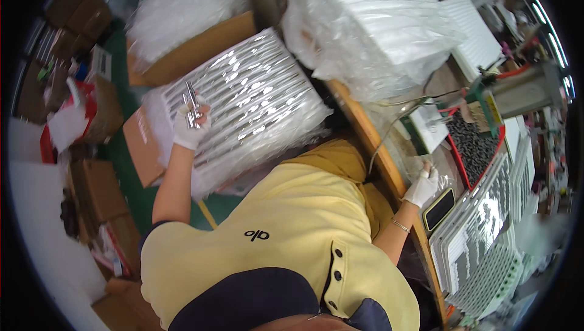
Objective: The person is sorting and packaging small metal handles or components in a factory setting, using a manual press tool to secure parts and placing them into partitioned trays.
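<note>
A cluttered workroom with a green floor (pixel 121 176) surrounds the person, cardboard boxes (pixel 102 190) piled at the far left. Next comes the white-gloved left hand (pixel 191 129), its grip closed around a few shiny metal pieces (pixel 193 110), which jut past the fingers above the near side of a film-wrapped stack with gleaming rows (pixel 258 88). Whether hand and stack touch cannot be told. The step in hand looks like holding these loose pieces beside the stack; moving them would call for a firm grip, since they lie unevenly.

Farther right, past the wooden edge of the table (pixel 381 153), the gloved right hand (pixel 422 187) rests by some clear film (pixel 448 180). Its fingers seem bent together, but I cannot tell whether its grip pinches anything. A phone (pixel 438 209) lies just beside it; beyond are a red bin (pixel 460 167) of small dark parts (pixel 472 144) and ribbed trays (pixel 471 227).

The left palm hides part of the metal pieces, so their count is unsure; the far right edge is blurred and cut by the lens.
</note>
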